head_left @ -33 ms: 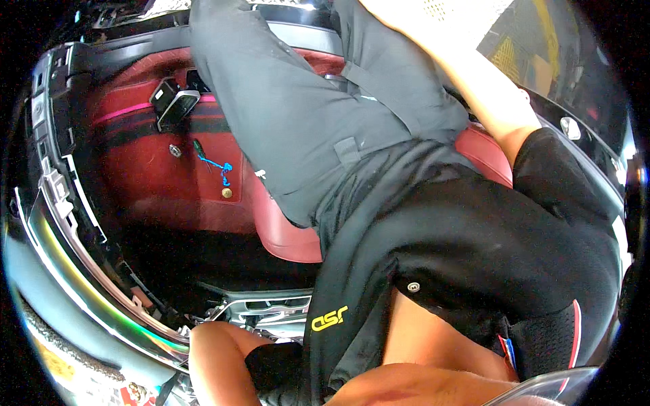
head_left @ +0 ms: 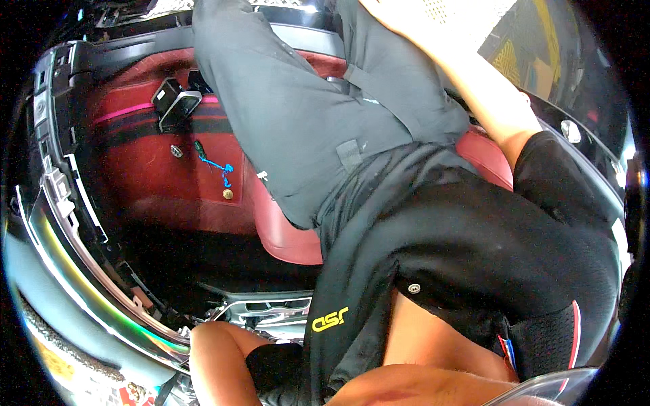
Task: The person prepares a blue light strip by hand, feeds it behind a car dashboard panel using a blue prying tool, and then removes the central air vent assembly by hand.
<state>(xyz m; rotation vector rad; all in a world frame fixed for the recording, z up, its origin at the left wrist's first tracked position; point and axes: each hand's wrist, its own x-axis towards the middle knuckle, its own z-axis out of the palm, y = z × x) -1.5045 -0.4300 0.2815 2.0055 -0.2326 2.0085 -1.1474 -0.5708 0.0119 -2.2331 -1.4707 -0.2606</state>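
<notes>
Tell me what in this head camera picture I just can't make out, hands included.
- Left hand: not seen in the head view; the bare forearm runs under the black shirt.
- Right hand: cut off by the top edge; only the raised bare arm shows.
- Red leather car seat: mostly covered by grey trousers.
- Blue wire on the red panel: its ends are too small to tell.

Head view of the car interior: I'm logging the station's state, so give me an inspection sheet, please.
Surface: red leather seat, partly covered by grey trousers.
Job's things: red trim panel carrying a black latch part.
Clutter: nothing seen.
Hands: right hand at the top edge, grip unclear; left hand out of view.
Cables: blue wire loose on the panel.
Surroundings: chrome-edged sill; black shirt.
</notes>
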